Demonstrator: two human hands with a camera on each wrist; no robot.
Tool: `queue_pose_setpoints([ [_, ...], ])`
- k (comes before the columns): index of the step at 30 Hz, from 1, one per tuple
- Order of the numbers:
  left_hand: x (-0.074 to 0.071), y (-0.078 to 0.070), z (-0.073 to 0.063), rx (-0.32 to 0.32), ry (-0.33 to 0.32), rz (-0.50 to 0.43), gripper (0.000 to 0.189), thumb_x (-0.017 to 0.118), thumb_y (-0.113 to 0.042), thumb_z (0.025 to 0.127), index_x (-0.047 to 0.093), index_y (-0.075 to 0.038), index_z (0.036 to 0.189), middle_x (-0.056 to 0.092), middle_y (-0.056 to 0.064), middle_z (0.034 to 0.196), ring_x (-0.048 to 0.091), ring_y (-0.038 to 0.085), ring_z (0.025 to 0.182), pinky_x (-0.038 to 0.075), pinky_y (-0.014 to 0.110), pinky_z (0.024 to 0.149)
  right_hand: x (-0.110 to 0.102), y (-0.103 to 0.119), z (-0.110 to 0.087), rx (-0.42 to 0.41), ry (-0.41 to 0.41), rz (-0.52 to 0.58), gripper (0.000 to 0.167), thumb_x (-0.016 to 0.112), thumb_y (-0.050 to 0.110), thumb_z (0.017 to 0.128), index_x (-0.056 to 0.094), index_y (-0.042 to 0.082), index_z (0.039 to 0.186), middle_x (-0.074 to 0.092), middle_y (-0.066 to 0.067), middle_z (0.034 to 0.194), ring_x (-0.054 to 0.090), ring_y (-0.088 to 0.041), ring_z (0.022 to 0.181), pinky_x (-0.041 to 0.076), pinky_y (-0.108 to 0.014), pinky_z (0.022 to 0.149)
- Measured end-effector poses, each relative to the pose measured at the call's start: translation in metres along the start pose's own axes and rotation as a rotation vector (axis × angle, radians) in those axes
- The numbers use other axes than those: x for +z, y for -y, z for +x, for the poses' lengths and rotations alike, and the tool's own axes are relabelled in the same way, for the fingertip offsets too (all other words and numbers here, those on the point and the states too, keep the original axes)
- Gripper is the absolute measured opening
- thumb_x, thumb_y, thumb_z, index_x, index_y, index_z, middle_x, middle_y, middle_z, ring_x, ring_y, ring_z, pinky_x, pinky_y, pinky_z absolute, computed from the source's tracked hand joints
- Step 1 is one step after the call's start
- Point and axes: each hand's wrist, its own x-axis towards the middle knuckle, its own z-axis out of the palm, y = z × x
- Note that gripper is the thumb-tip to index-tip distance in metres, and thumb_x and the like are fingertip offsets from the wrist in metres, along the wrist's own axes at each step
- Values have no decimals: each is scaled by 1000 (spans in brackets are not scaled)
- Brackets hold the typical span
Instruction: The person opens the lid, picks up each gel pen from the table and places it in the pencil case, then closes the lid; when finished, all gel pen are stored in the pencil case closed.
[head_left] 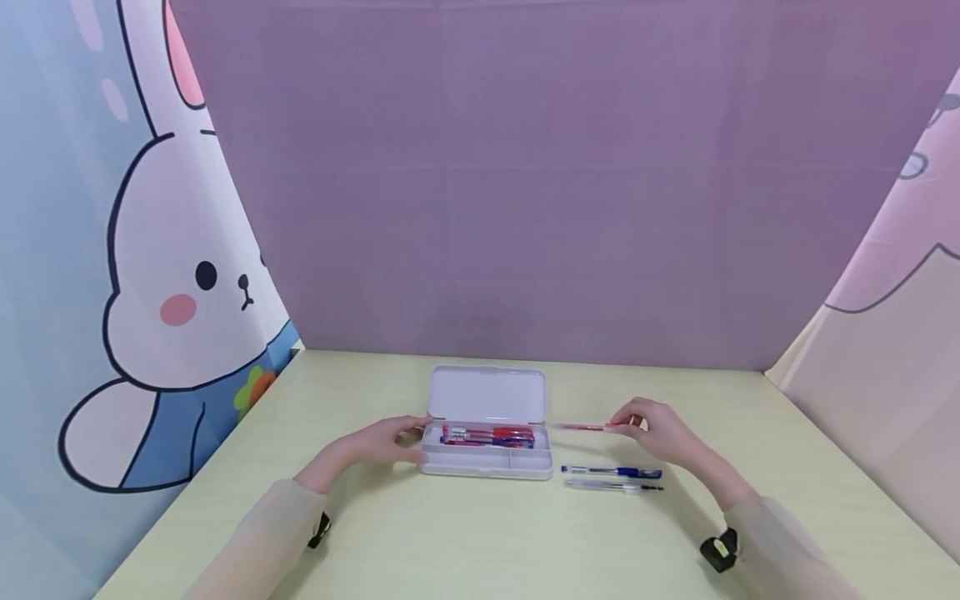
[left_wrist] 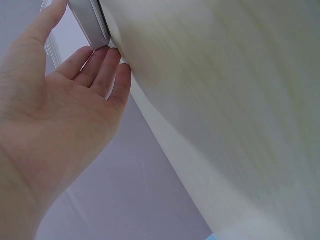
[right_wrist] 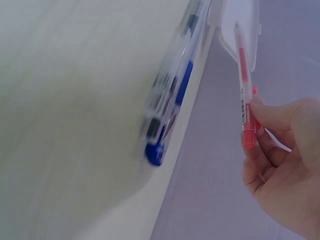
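Note:
A white pencil case point(head_left: 465, 461) lies with its lid open on the table. Several red and blue pens point(head_left: 491, 437) are in its back compartment. At the case's left end, my left hand point(head_left: 382, 442) holds it between thumb and fingers; its fingertips meet the end wall in the left wrist view. To the right of the case, my right hand point(head_left: 660, 429) pinches a red gel pen point(right_wrist: 245, 90) by its capped end, above the table, with the other end toward the case. Below that hand lie a blue gel pen point(head_left: 611, 472) and a clear pen with black parts point(head_left: 611, 485).
The pale wooden table point(head_left: 480, 542) ends at a purple backdrop point(head_left: 525, 208). A curtain with a cartoon rabbit point(head_left: 180, 275) hangs on the left, and a pink and cream curtain point(head_left: 900, 375) on the right. The raised lid point(head_left: 487, 393) stands behind the case.

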Motion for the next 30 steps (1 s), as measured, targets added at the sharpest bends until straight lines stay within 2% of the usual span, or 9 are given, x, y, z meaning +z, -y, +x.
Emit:
queue_pose_setpoints([
  [5,-1,0,0,-1,2,-1,71,70,-35,84,40,-8,142,49,17,135,47,33,123,38,54,102,4,8,9,18,11,19,5,70,8,82,69,11,86,62,5,78,52,-6,70,46,-22,60],
  [13,-1,0,-1,2,-1,0,71,70,-35,83,40,-8,142,49,17,135,47,33,123,38,54,103,16,13,20,-12,5,54,8,69,3,82,67,9,86,62,4,78,52,-7,70,46,-21,60],
  [25,-1,1,-1,8,8,-10,71,70,-34,84,40,-7,142,48,17,136,47,33,123,37,54,103,31,35,38,-55,61,89,6,67,4,85,67,9,88,61,4,80,51,-6,71,46,-21,61],
  [30,-1,0,-1,5,4,-11,71,70,-34,83,40,-8,142,49,17,135,47,33,122,38,54,103,38,46,46,-41,101,117,5,65,5,86,67,8,90,61,3,80,49,-6,70,46,-20,59],
])
